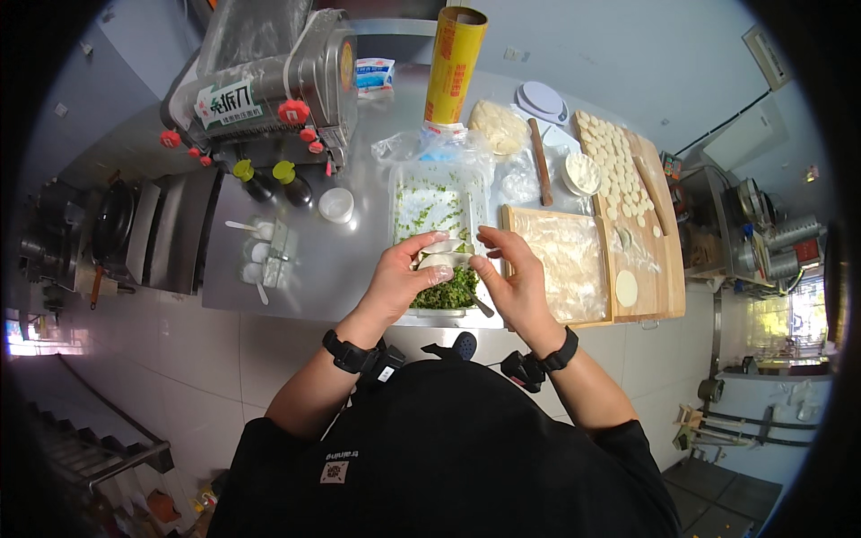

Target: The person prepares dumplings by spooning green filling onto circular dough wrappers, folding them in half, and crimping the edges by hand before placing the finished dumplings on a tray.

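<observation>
A white dough wrapper [442, 258], folded around green filling, rests in my left hand [395, 274]. The left thumb and fingers are shut on its left end. At the wrapper's right end, my right hand [510, 272] has its thumb and fingers spread, holding nothing; whether the thumb touches the dough cannot be told. Both hands are above a clear plastic tub [479, 202] with chopped green filling [440, 297] at its near end. The handle of a metal utensil [483, 307] sticks out of the filling, close below my right hand.
Right of the tub lie a floured wooden tray [555, 262], a board [662, 269] with several dough pieces [609, 155], and a flat wrapper [626, 288]. A film roll [457, 64] stands behind. Two bottles [292, 185] and a dough machine [269, 101] are at left.
</observation>
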Tool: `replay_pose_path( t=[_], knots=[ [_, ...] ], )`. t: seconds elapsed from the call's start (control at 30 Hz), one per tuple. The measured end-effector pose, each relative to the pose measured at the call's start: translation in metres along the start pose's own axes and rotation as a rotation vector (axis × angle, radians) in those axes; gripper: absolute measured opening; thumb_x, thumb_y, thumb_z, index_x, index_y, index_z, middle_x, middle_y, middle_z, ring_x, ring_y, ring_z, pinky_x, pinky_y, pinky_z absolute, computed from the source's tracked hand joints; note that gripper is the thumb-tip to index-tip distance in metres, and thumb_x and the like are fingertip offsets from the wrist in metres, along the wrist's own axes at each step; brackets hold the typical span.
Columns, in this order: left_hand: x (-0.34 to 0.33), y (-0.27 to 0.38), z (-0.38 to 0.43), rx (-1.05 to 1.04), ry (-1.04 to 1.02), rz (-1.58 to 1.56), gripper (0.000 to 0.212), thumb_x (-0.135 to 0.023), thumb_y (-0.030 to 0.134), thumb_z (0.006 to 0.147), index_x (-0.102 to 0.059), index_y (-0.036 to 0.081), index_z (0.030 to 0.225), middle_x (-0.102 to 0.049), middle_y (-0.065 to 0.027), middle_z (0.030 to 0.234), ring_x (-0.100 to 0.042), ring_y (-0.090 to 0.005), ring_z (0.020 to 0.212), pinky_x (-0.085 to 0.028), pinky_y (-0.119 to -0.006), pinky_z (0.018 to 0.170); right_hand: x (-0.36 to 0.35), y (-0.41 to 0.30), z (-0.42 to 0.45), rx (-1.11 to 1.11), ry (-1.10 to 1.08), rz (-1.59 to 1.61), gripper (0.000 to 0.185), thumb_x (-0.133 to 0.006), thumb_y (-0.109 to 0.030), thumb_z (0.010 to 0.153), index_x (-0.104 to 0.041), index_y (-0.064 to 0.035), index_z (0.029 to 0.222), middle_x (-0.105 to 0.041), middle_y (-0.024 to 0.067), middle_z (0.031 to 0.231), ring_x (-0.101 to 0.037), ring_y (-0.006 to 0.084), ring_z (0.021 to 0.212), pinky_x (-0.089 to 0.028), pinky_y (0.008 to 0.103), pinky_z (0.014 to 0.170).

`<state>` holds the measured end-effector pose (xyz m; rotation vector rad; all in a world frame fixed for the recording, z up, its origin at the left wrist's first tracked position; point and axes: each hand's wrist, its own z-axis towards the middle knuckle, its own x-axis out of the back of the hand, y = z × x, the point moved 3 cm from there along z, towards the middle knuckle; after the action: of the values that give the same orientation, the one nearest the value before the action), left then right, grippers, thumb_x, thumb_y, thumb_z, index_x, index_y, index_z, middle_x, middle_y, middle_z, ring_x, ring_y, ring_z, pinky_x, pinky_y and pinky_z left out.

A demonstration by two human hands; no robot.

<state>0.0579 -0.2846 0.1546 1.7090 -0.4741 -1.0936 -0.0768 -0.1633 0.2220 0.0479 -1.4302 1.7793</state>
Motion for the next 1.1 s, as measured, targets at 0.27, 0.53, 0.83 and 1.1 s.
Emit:
replay_pose_path(
  t=[0.27, 0.53, 0.83, 1.1],
  knots=[
    [-0.001, 0.005, 0.003, 0.016, -0.026, -0.196, 0.049, -0.067, -0.004, 0.084, -0.051, -0.001, 0.130, -0.060, -0.0120, 0.119, -0.061, -0.0202, 0.106, -0.055, -0.033, 0.090, -0.013, 0.010, -0.005, -0.323, -0.187, 0.421, 0.036, -0.069, -0.011, 0.089, -0.059, 0.0048, 0.120, -0.065, 0.0061, 0.096, -0.059, 0.0104, 0.088, -0.051, 0.0261, 0.076],
    [-0.003, 0.005, 0.002, -0.006, -0.014, -0.176, 0.049, -0.067, -0.004, 0.084, -0.050, -0.001, 0.130, -0.059, -0.0112, 0.121, -0.060, -0.0195, 0.107, -0.054, -0.032, 0.091, 0.000, -0.006, 0.001, 0.030, 0.024, -0.057, 0.032, -0.070, -0.012, 0.085, -0.064, -0.0022, 0.114, -0.060, 0.0128, 0.111, -0.058, 0.0260, 0.099, -0.049, 0.0345, 0.085],
    [-0.005, 0.006, 0.000, -0.014, -0.004, -0.186, 0.047, -0.068, -0.003, 0.083, -0.054, 0.000, 0.128, -0.061, -0.0063, 0.116, -0.059, -0.0133, 0.104, -0.051, -0.027, 0.091, -0.001, -0.021, 0.001, 0.203, -0.023, -0.233, 0.025, -0.068, -0.011, 0.083, -0.069, -0.0053, 0.107, -0.055, 0.0163, 0.125, -0.050, 0.0352, 0.115, -0.046, 0.0408, 0.089],
    [-0.002, 0.005, -0.001, -0.014, 0.016, -0.176, 0.046, -0.069, -0.003, 0.083, -0.055, 0.000, 0.127, -0.061, -0.0062, 0.117, -0.059, -0.0134, 0.104, -0.050, -0.027, 0.091, 0.002, -0.012, 0.002, -0.173, 0.030, -0.035, 0.025, -0.072, -0.016, 0.083, -0.069, -0.0004, 0.102, -0.064, 0.0147, 0.103, -0.061, 0.0264, 0.093, -0.052, 0.0343, 0.075]
  ],
)
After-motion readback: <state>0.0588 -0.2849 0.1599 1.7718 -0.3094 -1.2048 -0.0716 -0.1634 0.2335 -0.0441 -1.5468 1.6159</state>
